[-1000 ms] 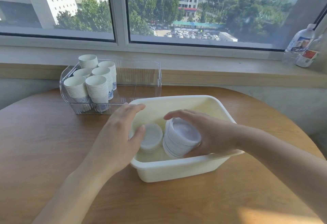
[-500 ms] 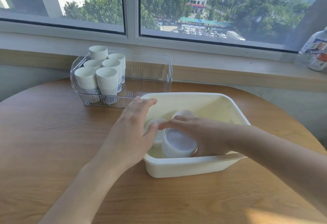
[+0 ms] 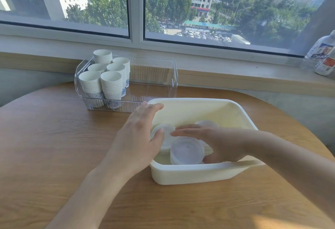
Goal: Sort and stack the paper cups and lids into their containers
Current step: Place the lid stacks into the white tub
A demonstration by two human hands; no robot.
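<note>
Both hands in the cream tub, among stacks of clear lids.

The left hand (image 3: 137, 138) lies with straight fingers over the tub's (image 3: 199, 176) left rim, thumb against a lid stack (image 3: 162, 131) just right of it. The right hand (image 3: 213, 143) reaches in from the right, fingers stretched flat above a nearer lid stack (image 3: 186, 150), thumb tucked low beside it; whether it actually grips that stack cannot be told. Beyond the left hand's fingertips stands a clear bin (image 3: 163, 76) holding six stacks of white paper cups (image 3: 107, 76), some with blue printed patterns. Far beyond the right hand, two bottles (image 3: 324, 56) stand on the sill, their label writing too blurred to read.
</note>
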